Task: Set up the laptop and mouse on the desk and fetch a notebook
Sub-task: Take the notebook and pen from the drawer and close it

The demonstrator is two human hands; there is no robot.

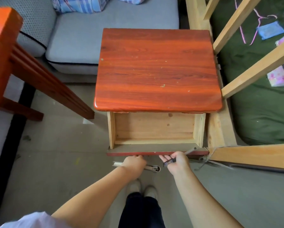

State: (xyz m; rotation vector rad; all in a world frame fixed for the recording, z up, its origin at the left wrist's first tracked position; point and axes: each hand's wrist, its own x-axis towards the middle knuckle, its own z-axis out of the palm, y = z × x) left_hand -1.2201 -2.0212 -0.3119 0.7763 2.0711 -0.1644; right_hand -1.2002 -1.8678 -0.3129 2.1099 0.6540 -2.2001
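My left hand (134, 162) grips the open drawer (154, 129) front from below; my right hand (177, 160) pinches a dark tool (170, 161) beside it. The drawer shows bare wood. Beyond, the red surface (157, 69), a grey sofa (105, 30), a bed (261, 104) rightward.

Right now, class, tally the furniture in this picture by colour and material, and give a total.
Red-varnished wooden pieces: 2 (bedside cabinet with open drawer, table)
Pale bare-wood bed frame: 1
Grey fabric sofa: 1
Total: 4
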